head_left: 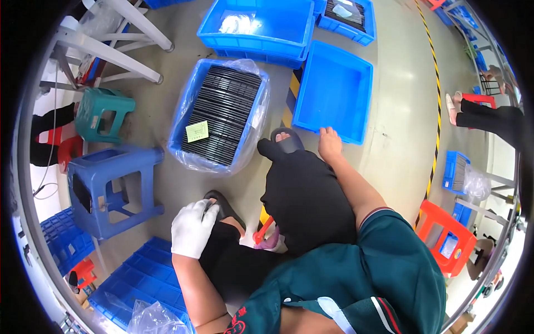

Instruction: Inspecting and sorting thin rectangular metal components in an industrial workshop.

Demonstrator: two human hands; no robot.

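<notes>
My right hand [330, 143], bare, reaches forward with its fingers hooked over the near rim of a blue plastic bin [332, 92]. The bin's bare bottom shows. My left hand [192, 229], in a white glove, hovers or rests beside my left knee, its fingers loosely bent and a little apart, with nothing seen in them. Ahead of it stands another blue bin [189, 100] lined with clear plastic film [258, 111]. Rows of thin, glossy black strip-like parts [228, 92] fill that bin, and a pale green paper label [197, 131] lies on them.
Behind stand stacked blue bins [256, 47] and a bin of dark parts [350, 22]. At left are a green stool [103, 114], a blue stool [114, 186] and white table legs [111, 53]. A red stool [445, 236] is at right, beyond striped floor tape [434, 150].
</notes>
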